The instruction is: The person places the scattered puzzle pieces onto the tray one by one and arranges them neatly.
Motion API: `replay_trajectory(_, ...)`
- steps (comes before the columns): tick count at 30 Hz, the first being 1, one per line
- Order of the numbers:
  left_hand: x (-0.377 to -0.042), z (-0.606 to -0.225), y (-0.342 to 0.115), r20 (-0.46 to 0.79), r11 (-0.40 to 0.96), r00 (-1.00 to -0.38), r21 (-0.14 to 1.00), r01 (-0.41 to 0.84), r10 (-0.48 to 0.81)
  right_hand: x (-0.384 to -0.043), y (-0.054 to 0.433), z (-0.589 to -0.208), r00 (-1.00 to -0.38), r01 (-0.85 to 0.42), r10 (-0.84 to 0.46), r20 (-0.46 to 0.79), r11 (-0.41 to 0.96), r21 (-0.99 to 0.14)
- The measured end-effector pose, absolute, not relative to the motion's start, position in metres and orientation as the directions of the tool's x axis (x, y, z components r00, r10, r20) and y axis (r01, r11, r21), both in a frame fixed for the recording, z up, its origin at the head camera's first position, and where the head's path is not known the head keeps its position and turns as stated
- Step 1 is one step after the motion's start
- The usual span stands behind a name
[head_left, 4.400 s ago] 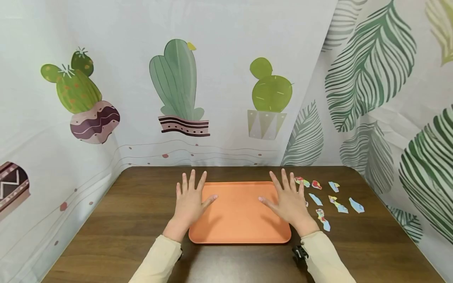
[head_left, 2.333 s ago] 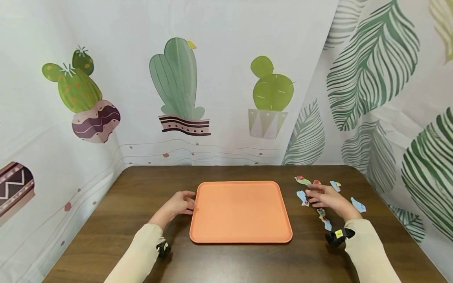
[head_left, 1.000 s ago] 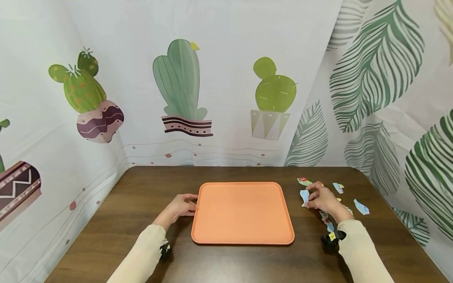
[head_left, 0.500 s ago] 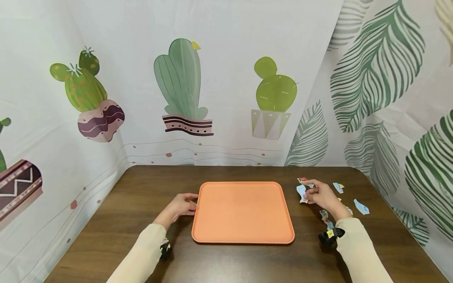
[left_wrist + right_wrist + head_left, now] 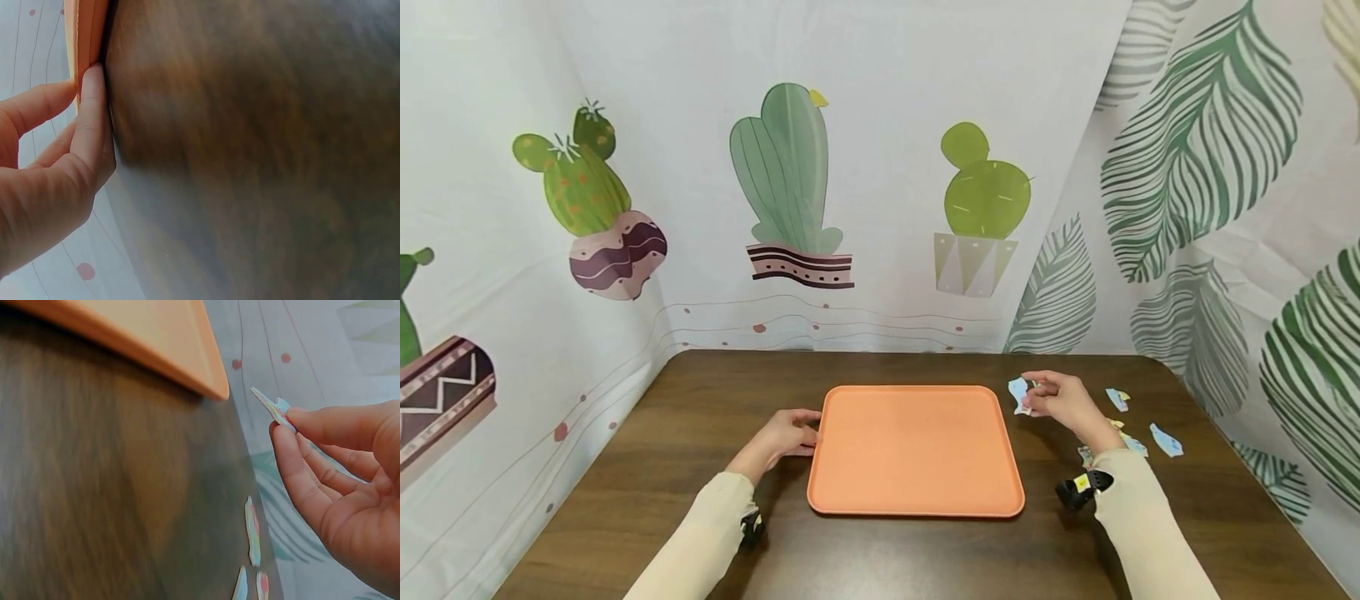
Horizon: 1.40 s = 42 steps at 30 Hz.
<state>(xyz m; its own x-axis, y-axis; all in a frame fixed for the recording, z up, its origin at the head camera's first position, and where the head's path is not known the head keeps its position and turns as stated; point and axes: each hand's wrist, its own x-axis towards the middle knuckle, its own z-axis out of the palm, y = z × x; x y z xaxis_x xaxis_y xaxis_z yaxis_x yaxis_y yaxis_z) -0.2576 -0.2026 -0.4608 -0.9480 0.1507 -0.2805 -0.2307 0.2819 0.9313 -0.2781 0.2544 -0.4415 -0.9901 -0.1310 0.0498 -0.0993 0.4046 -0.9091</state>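
Observation:
At the left edge of the orange tray (image 5: 917,450), my left hand (image 5: 782,437) pinches the rim, with the thumb on one side and fingers on the other, as the left wrist view shows on the tray wall (image 5: 87,37). My right hand (image 5: 1067,407) is raised off the table near the tray's far right corner. Between its thumb and fingertips it holds an irregular light-blue printed paper piece (image 5: 1018,394), seen nearly edge-on as the thin piece (image 5: 270,407) in the right wrist view.
Several more irregular printed pieces lie on the brown wooden table (image 5: 880,558) right of the tray, among them a blue piece (image 5: 1166,440) and a small blue-and-yellow piece (image 5: 1117,399). My right forearm partly covers others. A patterned cloth (image 5: 880,167) hangs behind the table.
Both hands were spread over the tray; the left moved to its left rim. The right went to the pieces, picked up the light-blue one and carried it left and away from me.

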Motion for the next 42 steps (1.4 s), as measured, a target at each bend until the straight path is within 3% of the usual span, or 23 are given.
replay_trajectory(42, -0.26, -0.465, -0.206, -0.287, 0.276, -0.942, 0.932, -0.233, 0.174, -0.304, 0.101, -0.428, -0.989, -0.031, -0.149, 0.012, 0.13, -0.991)
